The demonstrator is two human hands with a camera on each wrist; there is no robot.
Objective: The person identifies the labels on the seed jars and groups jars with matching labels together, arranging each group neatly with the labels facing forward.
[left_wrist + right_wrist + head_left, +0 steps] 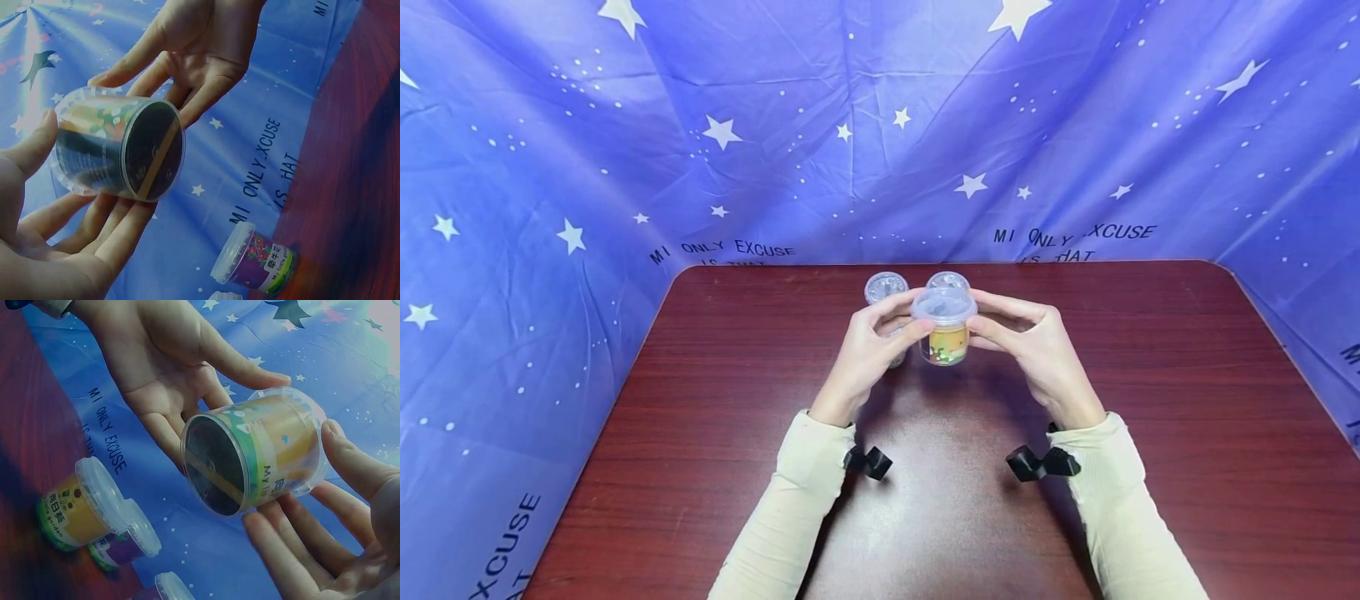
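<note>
Both hands hold up a small clear plastic cup with a clear lid and a yellow and green printed label. My left hand grips its left side, thumb at the lid's rim and fingers behind and under the wall. From the other side my right hand grips it the same way. In the left wrist view the cup is seen from below, its dark base facing the camera. Part of the label lettering, "My", shows on the cup in the right wrist view.
More lidded cups stand on the dark red table behind and left of the held one: a yellow-labelled cup, a purple-labelled cup and another lidded cup. A blue star-patterned cloth hangs around the table's back and sides.
</note>
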